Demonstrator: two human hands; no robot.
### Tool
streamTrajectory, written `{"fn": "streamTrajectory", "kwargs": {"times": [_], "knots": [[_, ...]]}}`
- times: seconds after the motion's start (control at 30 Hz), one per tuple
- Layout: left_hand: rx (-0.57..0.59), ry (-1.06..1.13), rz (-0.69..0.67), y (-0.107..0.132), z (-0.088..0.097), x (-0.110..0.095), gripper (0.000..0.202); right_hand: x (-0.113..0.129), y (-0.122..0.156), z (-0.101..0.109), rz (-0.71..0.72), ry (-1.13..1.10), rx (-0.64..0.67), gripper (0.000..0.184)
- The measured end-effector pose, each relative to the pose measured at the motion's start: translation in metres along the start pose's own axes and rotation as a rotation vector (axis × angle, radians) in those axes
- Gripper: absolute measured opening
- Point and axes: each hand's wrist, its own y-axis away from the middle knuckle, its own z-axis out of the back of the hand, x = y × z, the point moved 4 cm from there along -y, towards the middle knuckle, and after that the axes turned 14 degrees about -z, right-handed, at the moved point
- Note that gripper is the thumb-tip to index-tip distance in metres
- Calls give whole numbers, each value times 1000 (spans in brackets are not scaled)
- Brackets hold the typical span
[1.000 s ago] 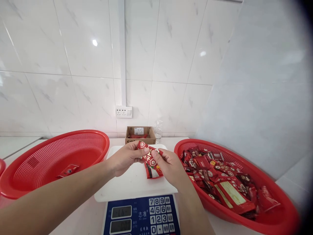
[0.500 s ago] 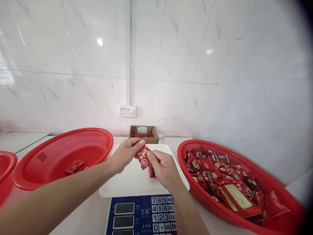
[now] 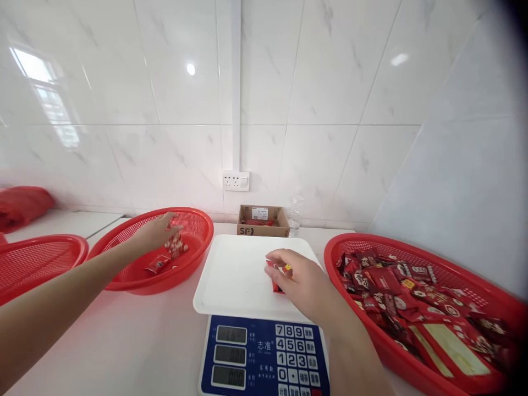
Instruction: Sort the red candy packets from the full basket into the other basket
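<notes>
My left hand (image 3: pixel 159 231) is over the left red basket (image 3: pixel 202 231) with its fingers apart. Just below the fingertips is a blurred, pale speckled snack packet (image 3: pixel 176 245), seemingly out of the hand's hold. A red snack packet (image 3: pixel 157 264) lies on the basket floor beside it. My right hand (image 3: pixel 299 278) is low over the white pan (image 3: pixel 231 275) of a digital scale, its fingers closed round a small red snack packet (image 3: pixel 275 283). The hand hides part of that packet, which shows a bit of yellow.
The scale's blue keypad panel (image 3: pixel 264 352) faces me. At right, a big red basket (image 3: pixel 342 242) holds many red packets. A cardboard box (image 3: pixel 264 228) and a clear plastic bottle (image 3: pixel 294 217) stand by the wall. Another red basket (image 3: pixel 41 247) sits at far left.
Both hands held one red packet over the scale. The left hand has moved left over the basket and let a packet go; the right has lowered to the small packet on the pan.
</notes>
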Motion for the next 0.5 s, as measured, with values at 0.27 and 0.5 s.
{"fn": "streamTrajectory", "kwargs": {"times": [0.27, 0.5], "knots": [[33, 245, -138, 55, -23, -67, 47, -23, -12, -26, -72, 274, 133, 52], [219, 695, -270, 74, -76, -121, 45, -19, -21, -24, -94, -59, -100, 22]]}}
